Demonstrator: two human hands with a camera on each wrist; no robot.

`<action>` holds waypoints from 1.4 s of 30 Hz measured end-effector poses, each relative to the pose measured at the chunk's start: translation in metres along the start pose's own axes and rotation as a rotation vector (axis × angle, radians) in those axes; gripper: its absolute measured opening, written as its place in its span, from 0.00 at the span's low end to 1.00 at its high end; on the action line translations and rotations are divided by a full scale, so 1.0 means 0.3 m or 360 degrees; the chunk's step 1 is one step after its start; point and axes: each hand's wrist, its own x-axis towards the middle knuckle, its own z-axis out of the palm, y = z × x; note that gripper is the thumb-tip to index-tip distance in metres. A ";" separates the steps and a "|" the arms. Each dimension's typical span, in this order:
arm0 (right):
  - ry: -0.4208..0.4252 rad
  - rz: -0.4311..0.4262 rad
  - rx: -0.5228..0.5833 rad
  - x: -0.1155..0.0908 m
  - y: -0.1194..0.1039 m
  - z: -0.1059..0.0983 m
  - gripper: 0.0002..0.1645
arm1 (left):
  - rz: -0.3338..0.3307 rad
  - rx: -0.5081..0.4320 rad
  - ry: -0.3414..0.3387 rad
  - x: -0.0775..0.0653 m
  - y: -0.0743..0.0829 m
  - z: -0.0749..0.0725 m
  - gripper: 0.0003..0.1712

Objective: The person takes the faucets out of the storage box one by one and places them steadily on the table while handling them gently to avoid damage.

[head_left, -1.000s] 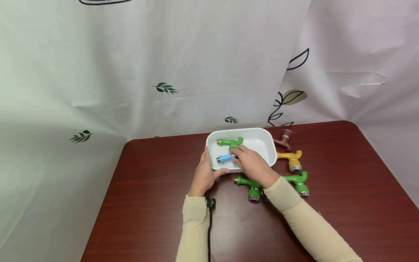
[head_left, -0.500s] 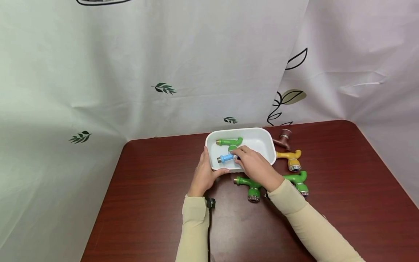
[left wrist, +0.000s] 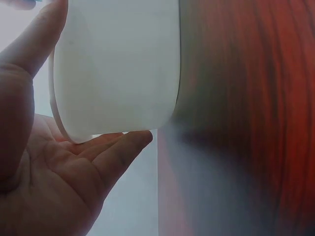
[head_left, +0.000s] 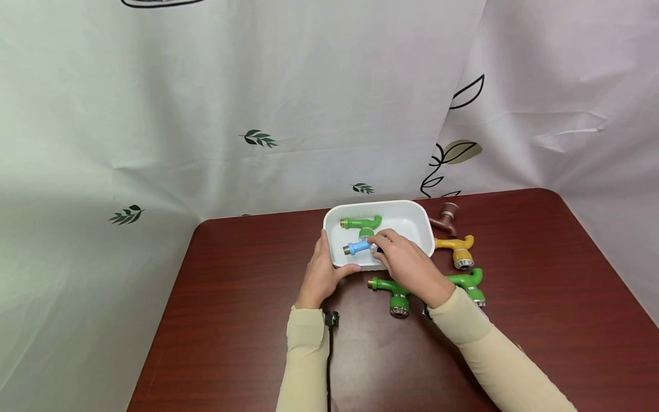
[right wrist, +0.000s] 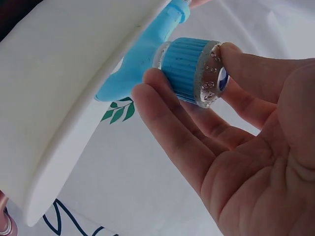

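In the head view, a white plastic tray point(head_left: 412, 226) stands at the back of the table. My left hand point(head_left: 320, 274) holds its near left corner, thumb along the front wall and fingers along the left side; the left wrist view shows the hand point(left wrist: 74, 172) against the tray's outer wall point(left wrist: 118, 64). My right hand point(head_left: 407, 260) pinches the round ribbed knob point(right wrist: 184, 69) of a blue faucet point(head_left: 358, 247) over the tray, its thumb at the knob's silver end cap. A green faucet point(head_left: 360, 223) lies in the tray just behind the blue one.
Right of the tray lie a brown faucet point(head_left: 448, 217) and a yellow faucet point(head_left: 458, 246). Two more green faucets, one left point(head_left: 397, 294) and one right point(head_left: 471, 280), lie in front, partly under the right arm. A patterned white curtain point(head_left: 309, 103) hangs behind the table.
My right hand and forearm have shifted slightly to the right, and the blue faucet has shifted a little with them, its knob end showing more. The left hand and tray stay put.
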 end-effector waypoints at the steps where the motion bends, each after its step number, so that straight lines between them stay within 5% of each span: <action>1: 0.0003 0.0005 0.0001 -0.002 -0.001 -0.002 0.20 | 0.0003 0.0001 0.0000 0.001 0.000 0.000 0.71; 42: 0.0116 0.0034 0.0019 -0.144 -0.001 -0.035 0.20 | -0.0029 0.0005 -0.0004 0.000 0.007 -0.003 0.70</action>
